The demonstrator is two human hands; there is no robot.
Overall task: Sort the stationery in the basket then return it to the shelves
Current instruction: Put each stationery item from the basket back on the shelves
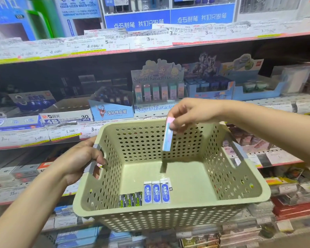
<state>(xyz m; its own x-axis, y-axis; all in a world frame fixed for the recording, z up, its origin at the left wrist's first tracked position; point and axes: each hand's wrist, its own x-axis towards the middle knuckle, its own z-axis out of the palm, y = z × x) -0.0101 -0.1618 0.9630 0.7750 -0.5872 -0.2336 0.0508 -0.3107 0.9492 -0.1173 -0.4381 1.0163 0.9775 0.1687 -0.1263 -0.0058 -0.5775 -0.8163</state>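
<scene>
My left hand (79, 161) grips the grey left handle of a pale green perforated basket (236, 183), holding it up in front of the shelves. My right hand (188, 113) pinches the top of a pink-and-blue pastel eraser (168, 138), which hangs upright over the basket's far side. On the basket floor lie three blue-and-white erasers (157, 192) side by side, with three smaller black-and-green erasers (131, 200) to their left.
Behind the basket a shelf carries the Sanrio characters display box (157, 92) of similar pastel erasers, a blue Ultraman eraser box (111, 109) and an M&G 4B eraser box (66, 118). Price labels line the shelf edges. Lower shelves hold more packs.
</scene>
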